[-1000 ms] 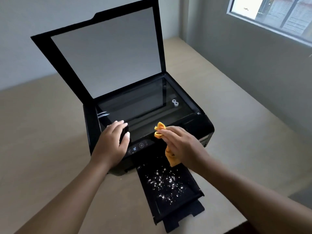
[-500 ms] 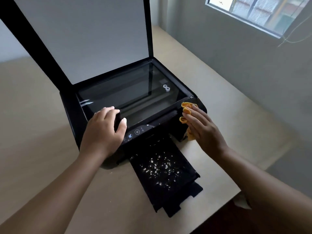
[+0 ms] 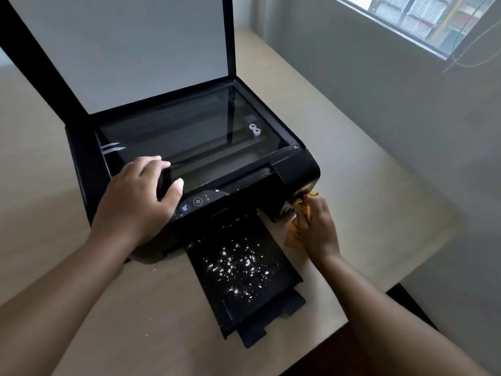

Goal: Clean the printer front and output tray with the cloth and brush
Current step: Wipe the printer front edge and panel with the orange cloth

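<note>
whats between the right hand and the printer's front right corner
The orange cloth, bunched in the right hand against the printer corner, in the head view.

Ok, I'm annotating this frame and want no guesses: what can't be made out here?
All in the head view:
- Dark object in the left hand: its fingers wrap it, so brush or not is unclear.
- Cloth: mostly behind the right hand; its contact with the printer is hidden.
- Scanner lid: top cut off by the frame edge.
- Panel icons: too small to read.
</note>
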`<state>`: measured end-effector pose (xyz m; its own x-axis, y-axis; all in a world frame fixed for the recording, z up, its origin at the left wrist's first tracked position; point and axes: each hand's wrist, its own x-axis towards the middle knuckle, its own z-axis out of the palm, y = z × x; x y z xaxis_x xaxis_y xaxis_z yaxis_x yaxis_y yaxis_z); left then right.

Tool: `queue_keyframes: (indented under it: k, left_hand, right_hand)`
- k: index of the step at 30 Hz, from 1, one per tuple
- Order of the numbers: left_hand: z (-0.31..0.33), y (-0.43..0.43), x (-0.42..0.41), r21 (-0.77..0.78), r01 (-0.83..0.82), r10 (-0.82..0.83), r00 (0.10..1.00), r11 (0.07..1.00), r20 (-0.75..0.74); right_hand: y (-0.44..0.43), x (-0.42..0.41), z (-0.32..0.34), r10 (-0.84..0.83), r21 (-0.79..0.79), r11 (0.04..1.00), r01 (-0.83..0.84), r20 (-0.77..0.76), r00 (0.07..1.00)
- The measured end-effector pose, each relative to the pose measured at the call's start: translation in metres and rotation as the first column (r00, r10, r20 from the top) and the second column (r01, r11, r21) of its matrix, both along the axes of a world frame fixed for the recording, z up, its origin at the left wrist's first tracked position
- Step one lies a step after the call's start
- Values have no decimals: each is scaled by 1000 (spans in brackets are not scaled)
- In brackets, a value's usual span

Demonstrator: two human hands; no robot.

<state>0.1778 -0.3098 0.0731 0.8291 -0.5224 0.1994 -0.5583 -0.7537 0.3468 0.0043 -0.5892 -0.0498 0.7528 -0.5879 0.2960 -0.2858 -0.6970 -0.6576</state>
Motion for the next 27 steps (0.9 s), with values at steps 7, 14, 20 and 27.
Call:
queue_keyframes:
  k: [7,14,20,27]
  left_hand:
    - [3,-5,-2,7,-22,23,1000,1000,-10]
    - [2,-4,-2,-19,-53,53,998,998,-31]
    - [-1,-2,-3,-31,-43,42,999,999,-32]
    - [-6,-1,2,-52,-36,35,999,998,-19]
  right_hand:
    - [-27,-44,-27,355,-94,902,-421,-394,848]
    - [-23,-43,-5,275,93,958,-272,-17,961]
    - [6,9,18,269,-163,960,-227,316,910]
    - [-2,9,-26,288,-406,888,-218,120,950]
